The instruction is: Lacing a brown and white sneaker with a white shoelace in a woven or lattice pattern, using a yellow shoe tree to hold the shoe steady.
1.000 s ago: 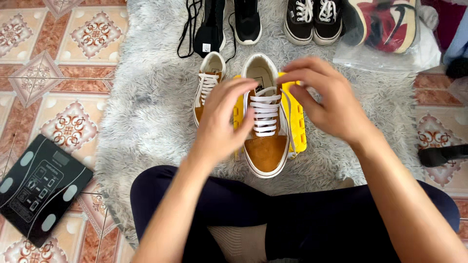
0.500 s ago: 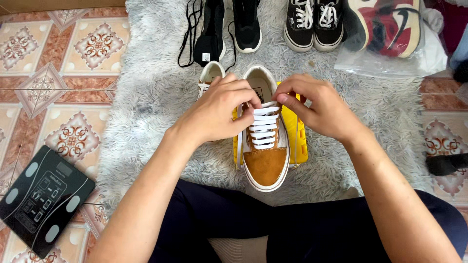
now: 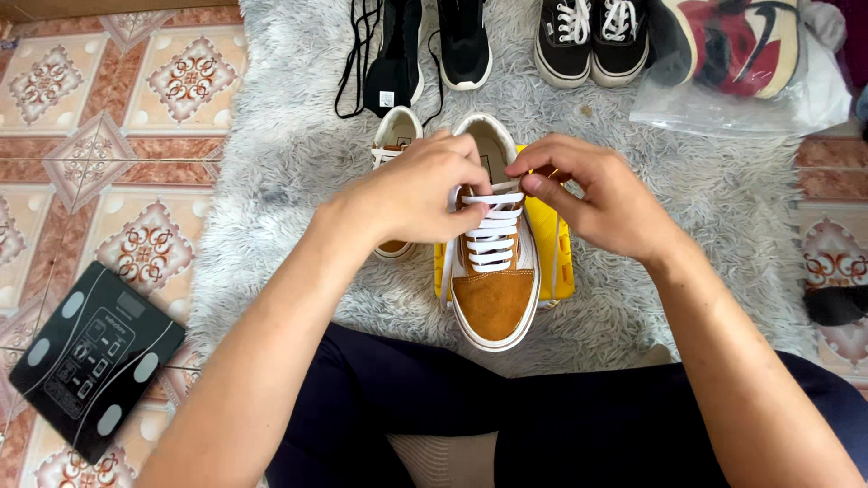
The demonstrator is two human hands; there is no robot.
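A mustard-brown sneaker (image 3: 494, 298) with white laces (image 3: 493, 242) sits on a yellow pad (image 3: 553, 242) on the grey shaggy rug (image 3: 271, 181). My left hand (image 3: 418, 197) pinches the top lace at the shoe's left side. My right hand (image 3: 597, 199) pinches the lace end at the right side, near the tongue. The matching second sneaker (image 3: 394, 140) lies just left, mostly hidden behind my left hand.
Black sneakers (image 3: 466, 41), a black low pair with white laces (image 3: 592, 41) and a red-black shoe on a clear bag (image 3: 737, 45) line the rug's far edge. A black bathroom scale (image 3: 86, 366) lies on the patterned tiles at left. My dark-trousered legs (image 3: 506, 425) are below.
Both hands moved up the sneaker from its middle eyelets to the top lace row near the tongue. The view shifted slightly; the sneaker stays on the yellow pad.
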